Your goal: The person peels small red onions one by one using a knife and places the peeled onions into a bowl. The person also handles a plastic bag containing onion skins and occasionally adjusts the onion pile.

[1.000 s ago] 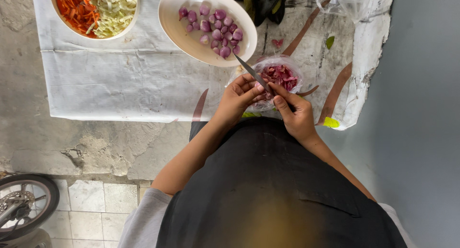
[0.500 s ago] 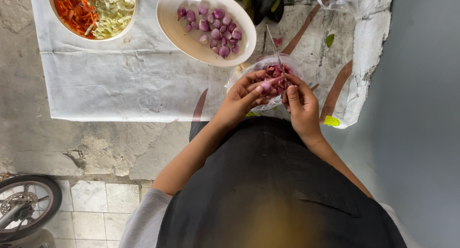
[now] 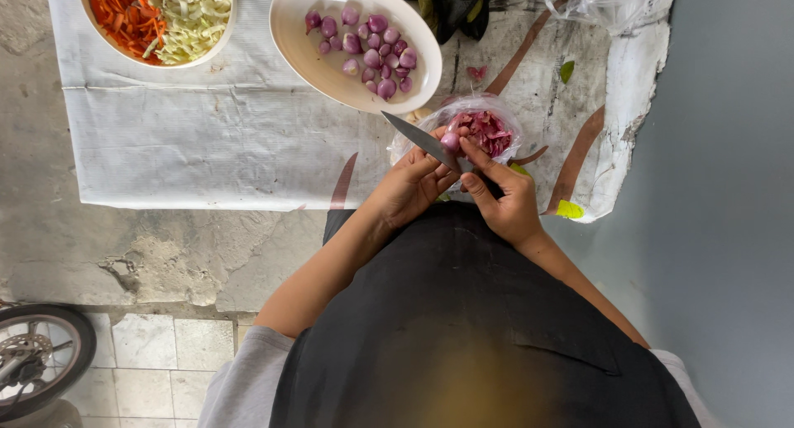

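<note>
I see my left hand [image 3: 411, 188] closed around a small purple shallot [image 3: 450, 141]; my right hand [image 3: 501, 198] is closed on a knife [image 3: 423, 140], and the blade touches the shallot; both sit just over a clear bag of red peels [image 3: 484, 130]; a white oval plate [image 3: 318, 60] of peeled shallots is near.

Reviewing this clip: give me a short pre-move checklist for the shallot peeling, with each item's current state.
1. Shallot held at the fingertips of the left hand: ok.
2. Knife in the right hand, blade across the shallot: ok.
3. Fingers clear of the cutting edge: cannot tell.
4. Bag of peels right beyond the hands: ok.
5. White plate of peeled shallots has bare space: ok.
</note>
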